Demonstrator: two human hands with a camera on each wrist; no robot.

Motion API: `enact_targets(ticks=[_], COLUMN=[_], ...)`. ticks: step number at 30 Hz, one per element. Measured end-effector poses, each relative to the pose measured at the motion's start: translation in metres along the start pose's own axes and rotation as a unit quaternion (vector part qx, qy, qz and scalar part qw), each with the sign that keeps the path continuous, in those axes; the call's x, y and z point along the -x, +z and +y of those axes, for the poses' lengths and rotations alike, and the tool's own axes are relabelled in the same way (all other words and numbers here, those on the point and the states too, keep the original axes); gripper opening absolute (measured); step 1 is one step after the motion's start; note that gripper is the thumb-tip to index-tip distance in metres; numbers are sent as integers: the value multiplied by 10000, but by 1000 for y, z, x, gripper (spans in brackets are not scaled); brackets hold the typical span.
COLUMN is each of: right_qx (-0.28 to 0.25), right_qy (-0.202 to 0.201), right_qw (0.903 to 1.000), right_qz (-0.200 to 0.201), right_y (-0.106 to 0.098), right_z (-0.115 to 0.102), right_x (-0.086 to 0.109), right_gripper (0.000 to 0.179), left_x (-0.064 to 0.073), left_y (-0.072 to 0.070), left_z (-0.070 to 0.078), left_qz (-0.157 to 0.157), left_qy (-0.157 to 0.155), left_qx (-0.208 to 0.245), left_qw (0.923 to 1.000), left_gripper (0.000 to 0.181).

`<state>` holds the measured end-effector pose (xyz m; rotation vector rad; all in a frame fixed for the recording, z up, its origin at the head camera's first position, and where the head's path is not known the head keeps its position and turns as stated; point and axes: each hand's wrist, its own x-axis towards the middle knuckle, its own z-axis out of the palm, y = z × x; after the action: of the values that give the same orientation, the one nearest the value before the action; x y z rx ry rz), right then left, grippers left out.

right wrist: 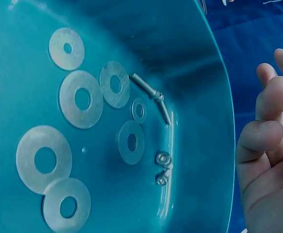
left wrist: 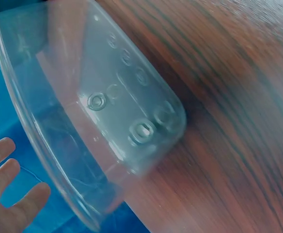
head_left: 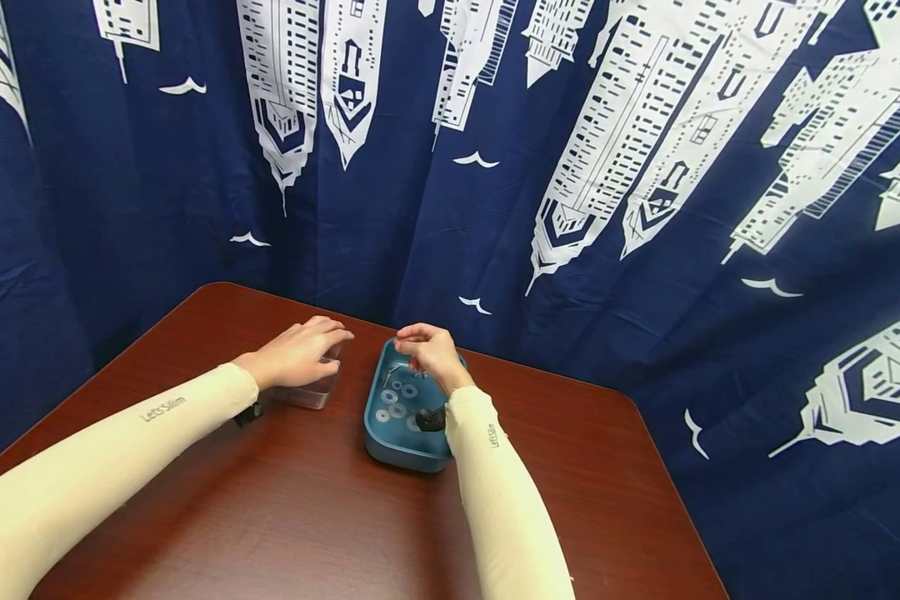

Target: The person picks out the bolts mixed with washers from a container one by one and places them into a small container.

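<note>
My left hand point(head_left: 296, 354) hovers over a clear plastic container point(head_left: 311, 398), its fingers spread. In the left wrist view, a few ring-shaped pieces that look like washers point(left wrist: 97, 95) lie in that container. My right hand point(head_left: 433, 357) is over the far part of a blue tray point(head_left: 372, 433). Its fingers point(right wrist: 260, 138) are loosely bent near the rim in the right wrist view, with nothing visible between them. Inside the tray are several flat metal washers point(right wrist: 68, 104) of different sizes. Two thin screws point(right wrist: 144, 86) and two small socket-head pieces point(right wrist: 163, 158) lie along the tray's end.
Both containers stand on a reddish-brown wooden table point(head_left: 330, 517), close to its far edge. Behind it hangs a dark blue curtain point(head_left: 390, 225) with white building prints. A dark device point(head_left: 431, 418) sits at the right wrist, over the tray.
</note>
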<state>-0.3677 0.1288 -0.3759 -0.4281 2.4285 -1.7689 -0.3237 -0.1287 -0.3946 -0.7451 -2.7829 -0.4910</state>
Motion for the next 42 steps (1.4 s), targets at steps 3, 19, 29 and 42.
enact_targets(ticks=[3,19,29,42], right_qx=[3,290,284,283], right_qy=[-15,86,182,379], right_qw=[10000,9993,9991,9986], right_qz=[40,219,274,235], right_y=[-3,-12,-16,-20], right_z=[3,17,24,29], right_x=[0,6,6,7], right_gripper=[21,22,25,27], left_x=[-3,-15,-23,-26], left_y=[2,14,24,29], left_z=[4,28,38,48], left_qz=[-24,-120,-254,-284], left_qy=[40,290,368,590], left_qx=[8,142,240,325], left_qw=[10000,9994,9987,9973], left_gripper=[53,54,54,52])
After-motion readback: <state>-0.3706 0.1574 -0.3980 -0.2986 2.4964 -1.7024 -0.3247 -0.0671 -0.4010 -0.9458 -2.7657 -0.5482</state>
